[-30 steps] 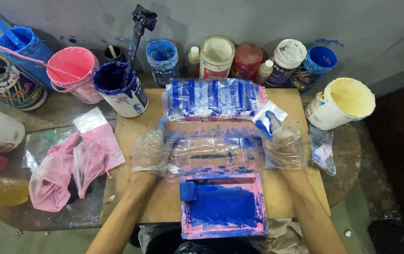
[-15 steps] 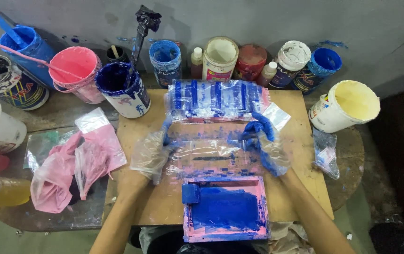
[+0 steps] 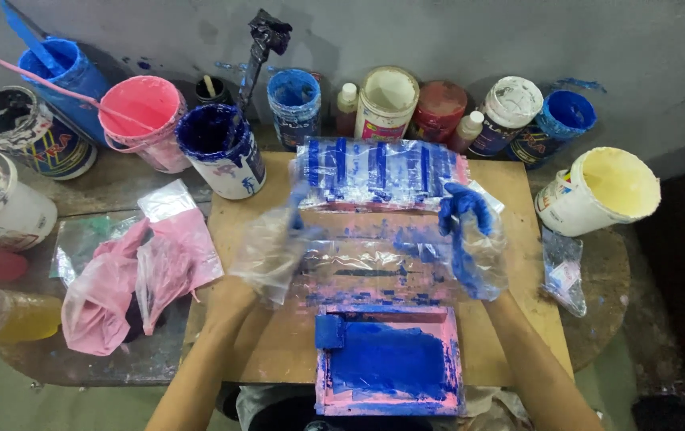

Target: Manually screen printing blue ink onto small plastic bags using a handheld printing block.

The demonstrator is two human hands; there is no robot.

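Plastic film lies across the middle of the board, a clear crinkled sheet smeared with blue and pink, a dark streak running along its centre. It sits between the striped sheet behind it, which is clear with broad blue bars, and the tray in front, a pink-edged frame filled with solid blue paint. The left hand, in a loose clear glove, holds the film's left edge, fingers curled around it; whether they pinch or only press cannot be told through the glove. The right hand, its glove heavily stained blue, grips the film's right edge with fingers bent over it. Paint pots line the wall: a pink bucket, a dark blue bucket, a yellow tub at the right. Pink-stained gloves lie crumpled left of the board.
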